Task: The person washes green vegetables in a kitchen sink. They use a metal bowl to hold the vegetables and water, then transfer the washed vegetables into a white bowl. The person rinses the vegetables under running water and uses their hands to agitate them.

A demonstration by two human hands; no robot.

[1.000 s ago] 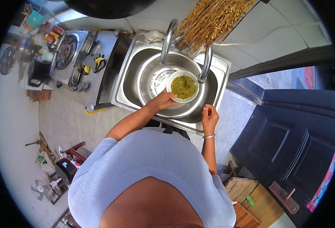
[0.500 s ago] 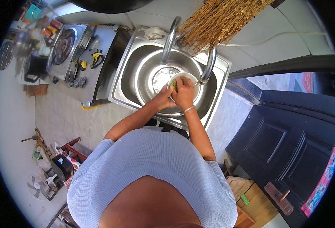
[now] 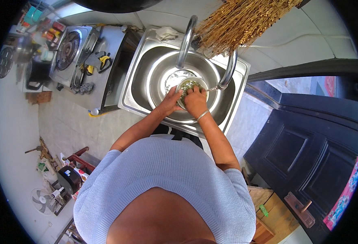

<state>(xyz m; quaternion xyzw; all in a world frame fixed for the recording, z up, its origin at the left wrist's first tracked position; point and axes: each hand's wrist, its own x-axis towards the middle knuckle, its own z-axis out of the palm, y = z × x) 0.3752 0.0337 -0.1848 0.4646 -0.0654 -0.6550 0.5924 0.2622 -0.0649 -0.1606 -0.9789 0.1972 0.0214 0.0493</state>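
Left hand (image 3: pixel 170 101): clasps the near-left side of the bowl, thumb along the rim, other fingers partly hidden. Right hand (image 3: pixel 196 101): fingers bent down into the bowl; fingertips sunk from sight, so cannot tell whether they pinch anything or are spread. Bowl (image 3: pixel 204 83): pale, over the large basin, inside the sink; cannot tell whether its base touches the basin.

Risks, as judged. Nearest: a wet rim under one hand's clasp could slip, tipping the bowl, if the right hand presses hard to one side. Loose green bits (image 3: pixel 189 84) could ride over the rim if water rises too high; a thin glinting stream seems to run from the right spout (image 3: pixel 229 70) toward the bowl. Spillage would land in the basin (image 3: pixel 149 83), perhaps the sink (image 3: pixel 125 94). Farther: the straw bundle (image 3: pixel 248 24) hangs near the spouts and could shed stalks into the water if brushed.

Counts, near to far: hands two; bracelet (image 3: pixel 202 115) one; bowl one; green bits too many and small to count; basin one; sink one; spouts two, the left one (image 3: pixel 186 42) over the basin; straw bundle one; crumpled cloth (image 3: pixel 166 33) one; stove (image 3: pixel 70 49) one, on the surface at left.
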